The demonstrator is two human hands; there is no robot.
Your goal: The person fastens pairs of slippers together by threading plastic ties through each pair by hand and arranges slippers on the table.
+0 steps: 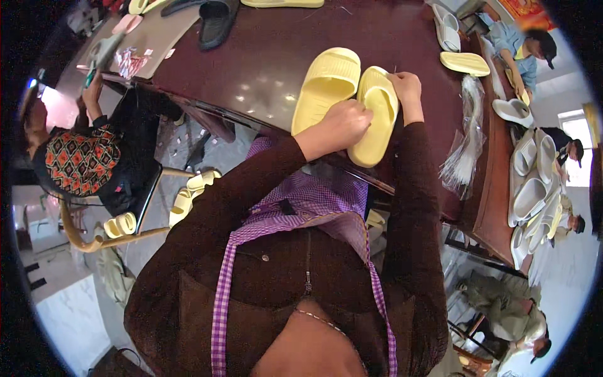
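Two pale yellow slide slippers lie side by side in front of me at the table's near edge. The left slipper (326, 70) has a ribbed strap, and my forearm covers part of its sole. My left hand (342, 125) is closed in a fist against the inner side of the right slipper (375, 135); what its fingertips hold is hidden. At the outer edge of that slipper's strap, my right hand (407, 91) pinches with its fingers. The heel of this slipper reaches past the table edge.
A bundle of clear thin plastic strands (466, 135) lies on the dark red table (270, 60) to the right, below a yellow slipper (465, 63). Black slippers (217, 24) sit at the far left. Grey slippers (531, 195) pile up at right. A seated person (81, 154) is on my left.
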